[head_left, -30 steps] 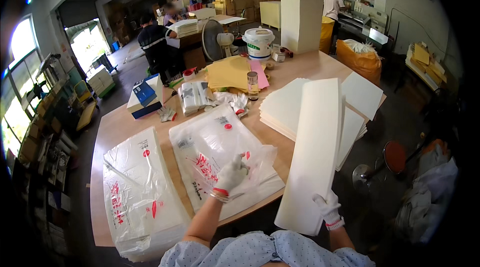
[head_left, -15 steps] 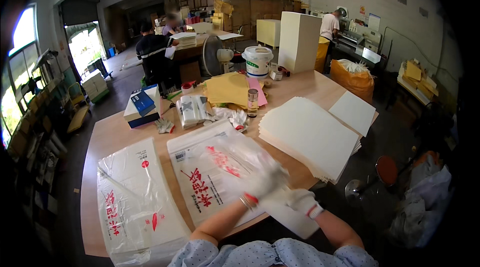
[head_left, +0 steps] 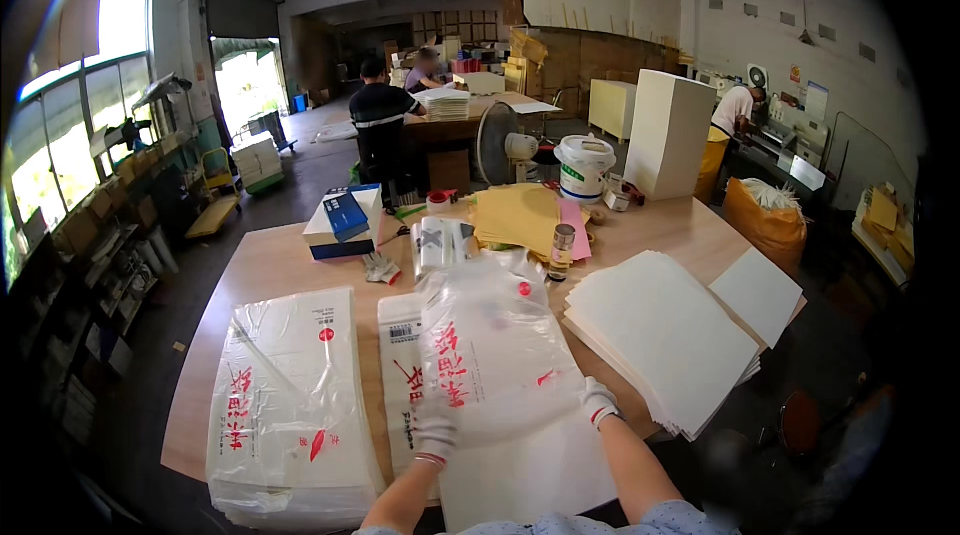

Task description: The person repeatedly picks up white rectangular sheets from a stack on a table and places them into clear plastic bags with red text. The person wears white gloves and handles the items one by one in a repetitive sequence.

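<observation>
A clear plastic bag with red print lies in front of me, over a stack of similar printed bags. A white paper stack sticks out of the bag's near end; how deep it reaches inside is unclear. My left hand, in a white knit glove, is at the bag's left edge, its fingers smeared by motion. At the right edge, my gloved right hand is closed on the plastic. To the left lies a thick pile of filled, printed bags.
Fanned white sheets lie at the right. Farther back are yellow paper, a small bottle, a loose glove, a boxed stack, a white bucket and a tall white block. Other people work beyond the table.
My hands have moved apart, the left one to the bag's left edge, the right one to its right edge. The bag, bunched before, now lies spread out. My view has tilted up.
</observation>
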The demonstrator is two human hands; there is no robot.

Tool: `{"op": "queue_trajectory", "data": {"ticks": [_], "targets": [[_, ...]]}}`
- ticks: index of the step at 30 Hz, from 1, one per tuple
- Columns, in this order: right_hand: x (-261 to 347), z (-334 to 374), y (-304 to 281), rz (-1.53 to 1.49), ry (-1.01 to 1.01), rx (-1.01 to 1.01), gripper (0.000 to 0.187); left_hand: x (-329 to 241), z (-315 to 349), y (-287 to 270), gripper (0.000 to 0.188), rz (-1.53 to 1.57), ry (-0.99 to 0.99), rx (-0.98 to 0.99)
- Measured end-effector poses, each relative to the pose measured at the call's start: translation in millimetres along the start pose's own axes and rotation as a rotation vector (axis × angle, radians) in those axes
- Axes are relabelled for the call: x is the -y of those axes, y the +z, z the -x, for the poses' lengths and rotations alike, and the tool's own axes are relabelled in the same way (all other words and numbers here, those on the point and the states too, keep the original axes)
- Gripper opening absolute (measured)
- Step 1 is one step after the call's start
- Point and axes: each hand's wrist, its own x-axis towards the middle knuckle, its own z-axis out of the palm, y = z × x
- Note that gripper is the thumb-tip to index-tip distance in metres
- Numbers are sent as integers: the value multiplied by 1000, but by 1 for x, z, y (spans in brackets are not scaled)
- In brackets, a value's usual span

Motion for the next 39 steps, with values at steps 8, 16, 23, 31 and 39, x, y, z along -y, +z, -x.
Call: {"op": "queue_trajectory", "data": {"ticks": [8, 16, 23, 31, 39], "targets": [[-74, 61, 61, -542, -375, 173, 69, -8, 93, -93, 36, 311, -637, 190], [-114, 237, -4, -561, -550, 66, 63, -106, 217, -203, 11, 516, -470, 409], [-88, 234, 39, -385, -511, -14, 55, -95, 244, -136, 13, 419, -521, 200], [-111, 218, 33, -1270, 257, 386, 37, -93, 205, -170, 6, 731, -745, -125], [52, 202, 64, -1839, -66, 573, 37, -74, 125, -277, 8, 1232, -258, -540]]}}
